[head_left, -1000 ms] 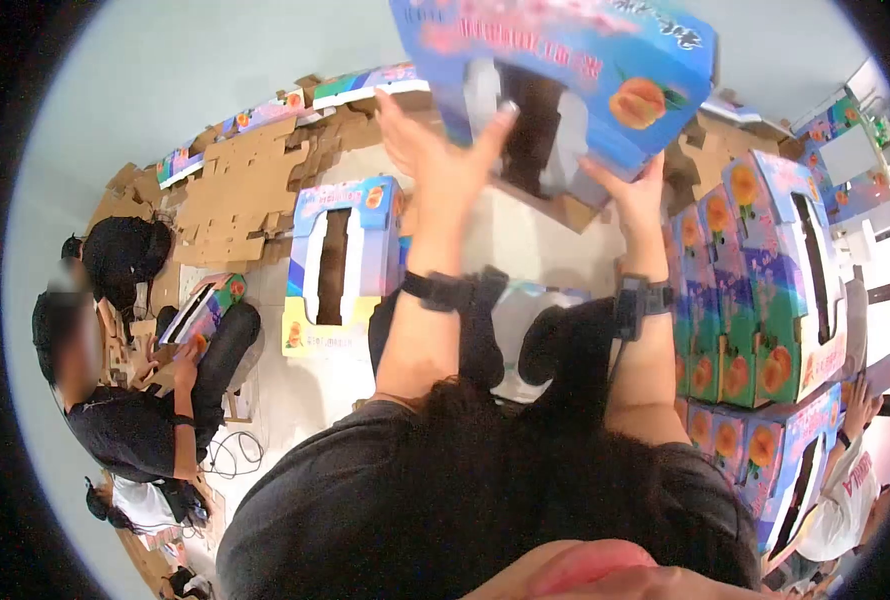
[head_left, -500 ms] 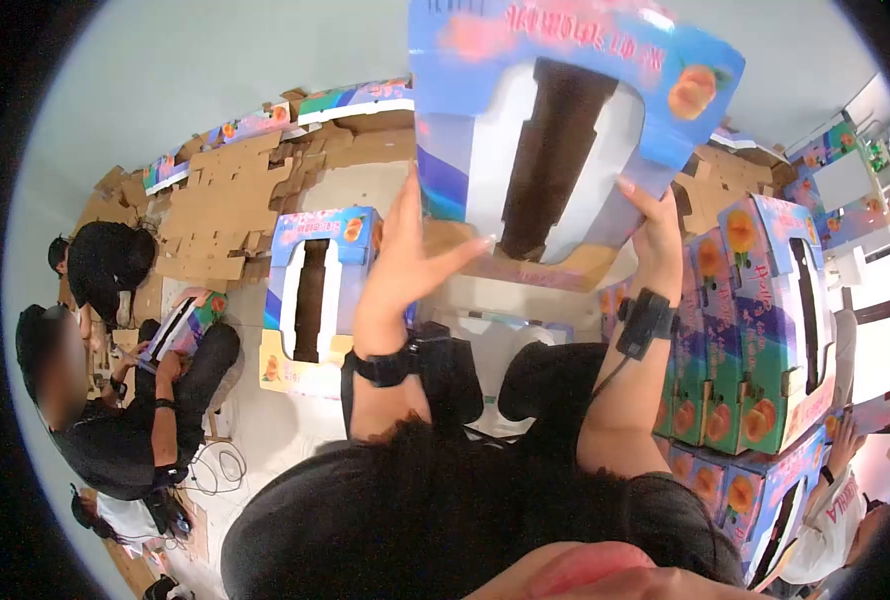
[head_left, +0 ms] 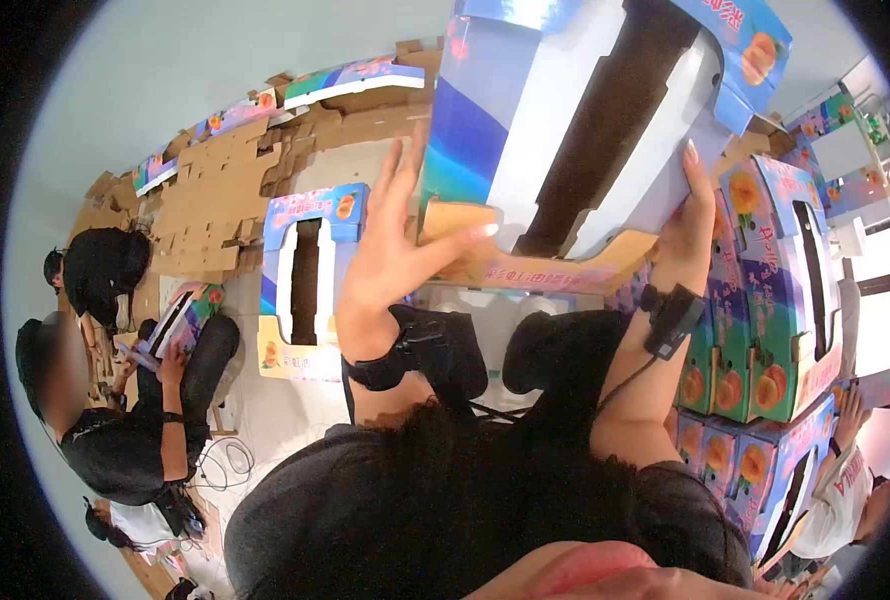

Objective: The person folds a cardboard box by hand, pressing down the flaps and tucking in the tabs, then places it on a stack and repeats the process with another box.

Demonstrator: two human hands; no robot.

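Note:
A printed cardboard box (head_left: pixel 475 130), blue, green and peach-coloured with a wide opening in its face, is held up in front of me, tilted. My left hand (head_left: pixel 395 240) grips its lower left side, thumb on the front near the peach-coloured edge. On the right side, my right hand (head_left: pixel 687 215) presses against the box with its thumb up along the face. The box's top runs out of view. A similar box (head_left: pixel 277 260) stands on the floor to the left of my left hand.
Stacked printed boxes (head_left: pixel 765 390) rise at the right. Flattened brown cardboard (head_left: pixel 205 215) lies at the upper left. People sit at the left, one person (head_left: pixel 115 450) holding a box (head_left: pixel 187 318); another person (head_left: pixel 840 500) is at the lower right. A cable (head_left: pixel 227 462) lies on the floor.
The held box has come nearer and shifted right, tilting more. My right hand has moved right along with it; my left hand has shifted slightly, still on its lower left side.

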